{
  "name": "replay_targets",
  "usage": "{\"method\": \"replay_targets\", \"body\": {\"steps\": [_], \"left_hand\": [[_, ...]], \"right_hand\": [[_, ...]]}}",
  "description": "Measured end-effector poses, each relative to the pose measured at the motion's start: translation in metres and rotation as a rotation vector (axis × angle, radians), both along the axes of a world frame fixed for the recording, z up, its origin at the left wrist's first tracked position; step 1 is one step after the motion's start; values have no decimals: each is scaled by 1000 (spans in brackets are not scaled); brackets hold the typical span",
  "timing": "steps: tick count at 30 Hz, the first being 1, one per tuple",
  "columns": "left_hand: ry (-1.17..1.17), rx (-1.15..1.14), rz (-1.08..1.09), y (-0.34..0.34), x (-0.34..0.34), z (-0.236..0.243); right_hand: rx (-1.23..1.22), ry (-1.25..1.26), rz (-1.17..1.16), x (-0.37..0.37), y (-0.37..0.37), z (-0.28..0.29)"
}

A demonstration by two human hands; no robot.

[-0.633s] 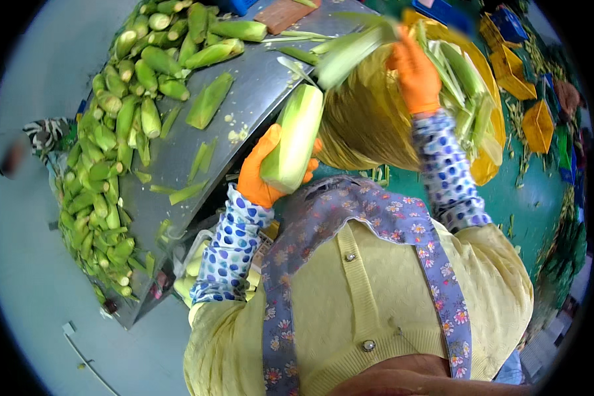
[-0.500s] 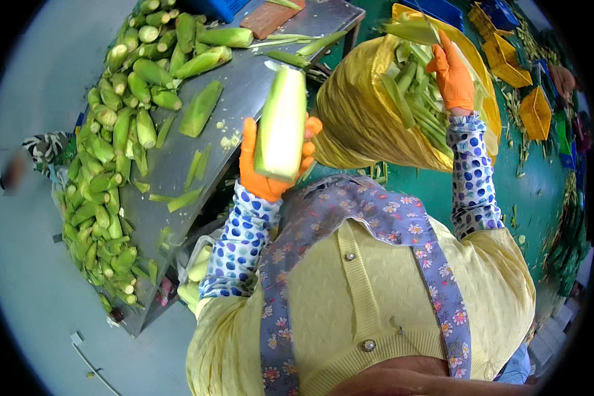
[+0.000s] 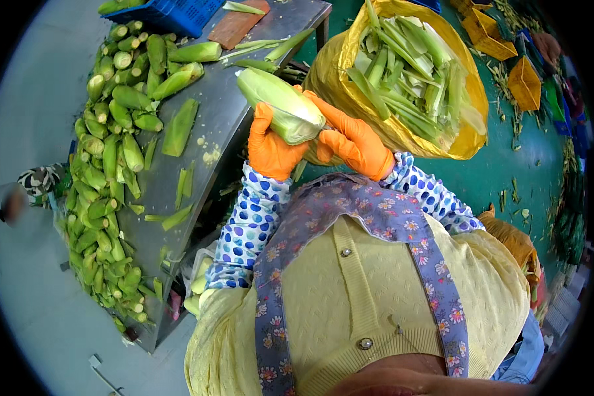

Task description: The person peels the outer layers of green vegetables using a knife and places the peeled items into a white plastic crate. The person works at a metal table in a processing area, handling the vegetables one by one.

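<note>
My left hand [image 3: 274,146], in an orange glove, is closed around an ear of corn [image 3: 277,102] still wrapped in pale green husk. The ear is tilted, its blunt end towards my right hand. My right hand [image 3: 358,146], also gloved in orange, is closed against that end, its index finger lying along the ear's side. Something small and dark shows between the right fingers and the ear; its kind is hidden. Just beyond my hands stands a yellow woven sack [image 3: 323,72] with stripped green husks [image 3: 409,79] in its mouth.
Left of me is a metal table [image 3: 224,135] with a long heap of unhusked corn [image 3: 102,191]. On its far part are a blue crate [image 3: 178,14] and a reddish-brown board [image 3: 241,23]. Yellow baskets [image 3: 525,84] and husk scraps lie on the green floor. Another person [image 3: 39,185] is at far left.
My right hand has come from over the sack to the ear, and the husk leaf it held is gone from it. The left hand has tipped the ear over sideways.
</note>
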State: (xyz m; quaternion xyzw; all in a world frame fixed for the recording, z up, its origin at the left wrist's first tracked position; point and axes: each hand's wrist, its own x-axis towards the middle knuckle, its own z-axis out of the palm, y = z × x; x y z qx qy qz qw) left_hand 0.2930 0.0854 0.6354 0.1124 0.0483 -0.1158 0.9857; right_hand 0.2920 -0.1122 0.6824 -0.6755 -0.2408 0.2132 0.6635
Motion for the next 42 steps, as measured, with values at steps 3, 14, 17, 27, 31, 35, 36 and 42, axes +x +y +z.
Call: {"method": "replay_targets", "body": {"steps": [3,14,17,27,31,35,36,42], "left_hand": [[-138,-104,-11,3,-3,-5],[-295,96,149,5,0,-21],[-400,101,49,15,4,-18],[-322,425,72,24,12,20],[-318,440,79,25,12,13],[-477,806,-56,35,15,1],[-517,926,-118,37,15,-1],[-418,957,-163,30,7,8]], "right_hand": [[145,68,-29,3,15,-10],[411,250,-201,7,37,-6],[392,252,-155,13,31,-6],[79,-136,-310,19,18,-30],[507,344,-176,20,23,-40],[617,666,-159,22,22,-44],[584,694,-152,23,20,-44],[526,550,-390,41,5,-48]]}}
